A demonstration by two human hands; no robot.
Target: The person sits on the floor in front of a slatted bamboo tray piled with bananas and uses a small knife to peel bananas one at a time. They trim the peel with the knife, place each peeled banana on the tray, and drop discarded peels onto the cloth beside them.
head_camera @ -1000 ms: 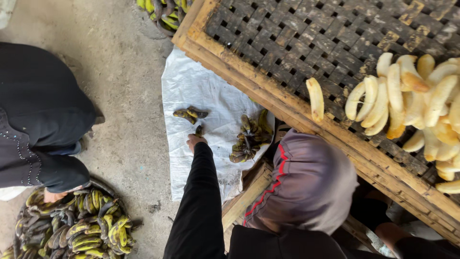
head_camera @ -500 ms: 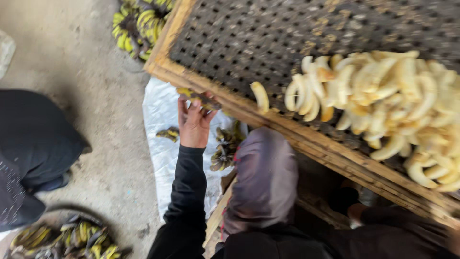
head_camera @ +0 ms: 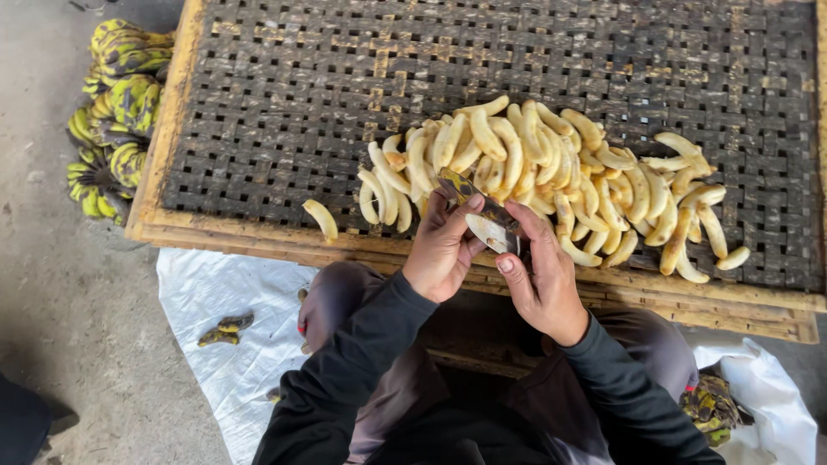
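Peeling step in hand: left hand (head_camera: 444,250) and right hand (head_camera: 538,275) both grip half-peeled banana (head_camera: 482,220), 6 o'clock of peeled banana pile (head_camera: 551,172) on woven drying rack (head_camera: 276,95). Next probably: strip remaining skin.

Pale cream peeled bananas (head_camera: 551,181) on dark brown woven tray (head_camera: 284,95); yellow-green, black-mottled unpeeled bunches (head_camera: 116,112); white sheet (head_camera: 215,293).

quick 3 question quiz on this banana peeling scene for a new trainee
1. True or false: both hands are on one banana that is partly peeled.
2. Where does the pile of peeled bananas lie? A) white sheet B) woven tray C) bare floor
3. Fill in: the unpeeled bunches lie off the tray's ___ end as seen in the picture.

Key: 1 true. 2 B, the woven tray. 3 left.
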